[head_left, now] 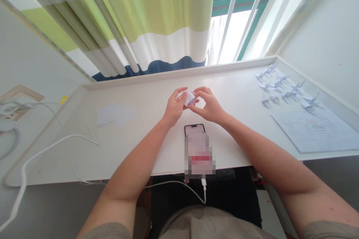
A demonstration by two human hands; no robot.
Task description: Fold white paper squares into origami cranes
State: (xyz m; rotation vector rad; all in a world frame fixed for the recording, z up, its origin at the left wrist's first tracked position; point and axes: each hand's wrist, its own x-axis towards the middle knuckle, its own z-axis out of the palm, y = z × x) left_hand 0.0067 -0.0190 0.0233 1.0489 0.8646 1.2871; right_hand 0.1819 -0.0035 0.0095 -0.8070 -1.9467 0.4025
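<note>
A small folded piece of white paper [189, 98] is held between my two hands above the middle of the white desk. My left hand [176, 105] grips its left side, thumb on the front face. On the right side, the fingers and thumb of my right hand [208, 103] pinch the paper's edge. The fingers behind the paper are partly hidden. Just below the hands lies a phone [198, 149] with its screen blurred out and a white cable plugged into its lower end.
Several folded paper cranes [286, 87] stand at the right of the desk [151, 157]. In front of them lies a written sheet [316, 129]. Blank paper squares [116, 115] lie at the left. A white cable [75, 136] loops over the left edge. Curtains [157, 3] hang behind.
</note>
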